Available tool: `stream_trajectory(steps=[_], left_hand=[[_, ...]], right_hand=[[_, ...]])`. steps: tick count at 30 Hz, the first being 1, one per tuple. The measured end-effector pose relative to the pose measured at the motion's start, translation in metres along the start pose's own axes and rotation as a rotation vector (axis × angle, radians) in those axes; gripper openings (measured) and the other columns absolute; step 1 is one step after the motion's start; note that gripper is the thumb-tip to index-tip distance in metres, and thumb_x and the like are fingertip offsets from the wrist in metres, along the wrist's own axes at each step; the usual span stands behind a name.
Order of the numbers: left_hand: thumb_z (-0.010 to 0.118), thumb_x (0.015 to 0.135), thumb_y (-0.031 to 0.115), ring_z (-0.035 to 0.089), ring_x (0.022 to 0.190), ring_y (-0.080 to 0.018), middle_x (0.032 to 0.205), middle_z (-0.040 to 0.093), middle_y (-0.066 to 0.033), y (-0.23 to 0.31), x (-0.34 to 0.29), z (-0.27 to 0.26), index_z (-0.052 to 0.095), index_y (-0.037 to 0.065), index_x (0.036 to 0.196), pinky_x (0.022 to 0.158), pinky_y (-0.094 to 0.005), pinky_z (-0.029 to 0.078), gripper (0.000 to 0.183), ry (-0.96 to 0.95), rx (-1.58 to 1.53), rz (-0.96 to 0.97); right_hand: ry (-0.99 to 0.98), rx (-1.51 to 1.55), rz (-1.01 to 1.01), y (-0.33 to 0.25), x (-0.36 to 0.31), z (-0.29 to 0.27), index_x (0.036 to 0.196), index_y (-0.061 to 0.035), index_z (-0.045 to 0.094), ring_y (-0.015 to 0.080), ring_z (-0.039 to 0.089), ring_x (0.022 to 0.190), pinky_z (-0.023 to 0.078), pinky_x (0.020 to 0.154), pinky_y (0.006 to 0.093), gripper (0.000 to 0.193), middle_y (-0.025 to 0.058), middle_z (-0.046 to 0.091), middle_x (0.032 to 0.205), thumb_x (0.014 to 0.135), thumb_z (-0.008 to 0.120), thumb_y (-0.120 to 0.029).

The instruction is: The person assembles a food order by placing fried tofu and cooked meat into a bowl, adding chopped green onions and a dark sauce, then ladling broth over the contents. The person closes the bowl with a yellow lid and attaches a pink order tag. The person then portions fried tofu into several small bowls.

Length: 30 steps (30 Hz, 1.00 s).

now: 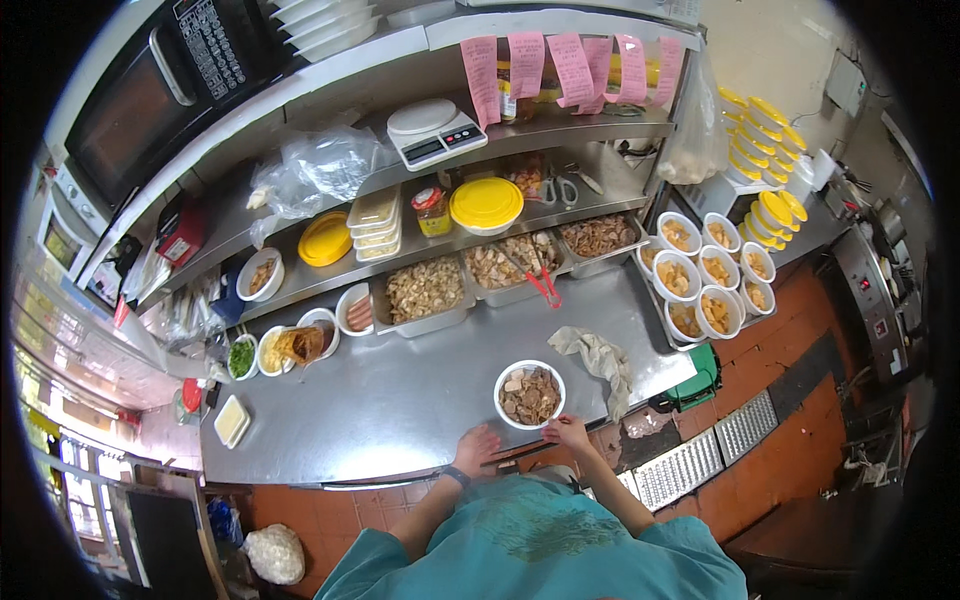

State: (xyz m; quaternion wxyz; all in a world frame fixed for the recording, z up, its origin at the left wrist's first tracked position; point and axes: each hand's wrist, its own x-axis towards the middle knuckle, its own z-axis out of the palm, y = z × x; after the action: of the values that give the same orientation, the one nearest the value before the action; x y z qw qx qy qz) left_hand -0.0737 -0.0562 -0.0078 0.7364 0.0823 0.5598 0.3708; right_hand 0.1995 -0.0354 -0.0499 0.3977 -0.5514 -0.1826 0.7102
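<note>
A round white bowl (530,424) filled with sliced meat (530,392) stands near the front edge of the steel counter. My right hand (568,432) is at the bowl's lower right rim, fingers partly stretched; whether they touch the rim is hard to tell. To the left of the bowl, my left hand (477,449) rests by the counter's edge, fingers extended and holding nothing. A crumpled grey cloth (600,362) lies right of the bowl. Red-handled tongs (545,288) lean out of a steel tray of meat pieces (512,262) behind it.
Steel trays of chopped food (425,288) and sliced meat (598,237) line the back. Several filled tubs (678,277) crowd a tray on the right. Small bowls (242,358) and a pale lidded box (232,421) sit left. A kitchen scale (436,134) stands on the shelf above.
</note>
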Motion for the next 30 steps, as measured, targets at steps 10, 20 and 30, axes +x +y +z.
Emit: stream_trajectory(steps=[10, 20, 30], left_hand=[[0.059, 0.098, 0.029, 0.063, 0.116, -0.0332, 0.119, 0.062, -0.0148, -0.005, 0.016, 0.017, 0.050, 0.005, 0.133, 0.103, -0.0469, 0.050, 0.043, -0.229, -0.074, -0.117], [0.053, 0.102, 0.033, 0.056, 0.128, -0.0291, 0.139, 0.054, -0.0181, 0.005, -0.003, 0.012, 0.035, 0.005, 0.149, 0.109, -0.0417, 0.045, 0.057, -0.259, 0.033, -0.008], [0.056, 0.099, 0.037, 0.066, 0.110, -0.0248, 0.117, 0.067, -0.0113, 0.000, -0.003, -0.008, 0.057, 0.008, 0.129, 0.095, -0.0401, 0.053, 0.042, -0.091, -0.033, -0.016]], right_hand=[[0.055, -0.143, 0.015, 0.004, -0.040, 0.010, 0.108, -0.0006, 0.060, 0.0228, 0.072, 0.082, 0.061, 0.070, 0.0325, 0.015, 0.0136, 0.071, 0.093, 0.092, 0.063, -0.002], [0.137, -0.312, -0.075, 0.031, -0.029, 0.027, 0.113, 0.0004, 0.058, 0.0227, 0.071, 0.076, 0.060, 0.063, 0.0349, 0.021, 0.0147, 0.071, 0.092, 0.092, 0.056, 0.005], [0.276, -0.218, -0.129, 0.001, -0.001, 0.013, 0.117, 0.0006, 0.051, 0.0215, 0.070, 0.075, 0.061, 0.064, 0.0347, 0.020, 0.0126, 0.064, 0.094, 0.100, 0.050, -0.009]])
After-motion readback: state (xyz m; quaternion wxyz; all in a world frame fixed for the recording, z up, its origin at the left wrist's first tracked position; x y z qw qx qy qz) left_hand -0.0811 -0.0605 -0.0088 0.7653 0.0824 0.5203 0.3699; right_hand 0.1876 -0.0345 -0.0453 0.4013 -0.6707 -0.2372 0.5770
